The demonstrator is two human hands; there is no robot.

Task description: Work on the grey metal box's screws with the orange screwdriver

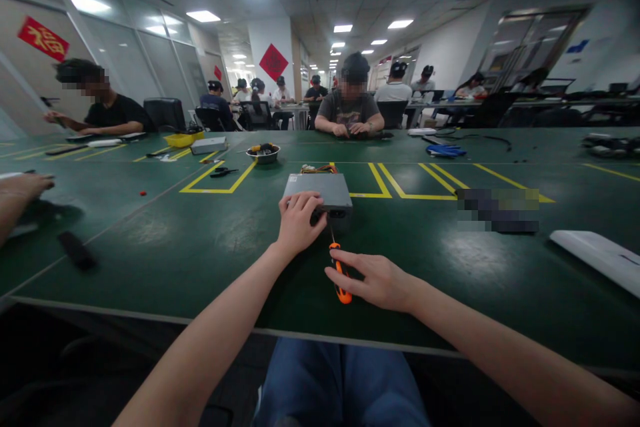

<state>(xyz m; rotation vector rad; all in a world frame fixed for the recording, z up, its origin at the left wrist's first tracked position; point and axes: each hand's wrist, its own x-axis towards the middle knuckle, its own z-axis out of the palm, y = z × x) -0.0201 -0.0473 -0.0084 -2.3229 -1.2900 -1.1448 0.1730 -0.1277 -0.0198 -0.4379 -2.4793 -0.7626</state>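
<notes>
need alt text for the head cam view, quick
Seen from the wearer's head, the left hand rests on a grey metal box on a green bench, and the right hand lies over an orange screwdriver just in front of it. A co-worker sits across the bench.

Own body: left forearm (200,327) and right forearm (500,340) bare, long and slim, narrowing to the wrists. Left hand (300,221) and right hand (375,280) also bare, fingers slender. Below the hands, my blue denim jeans (340,380), paler across the thighs.
</notes>
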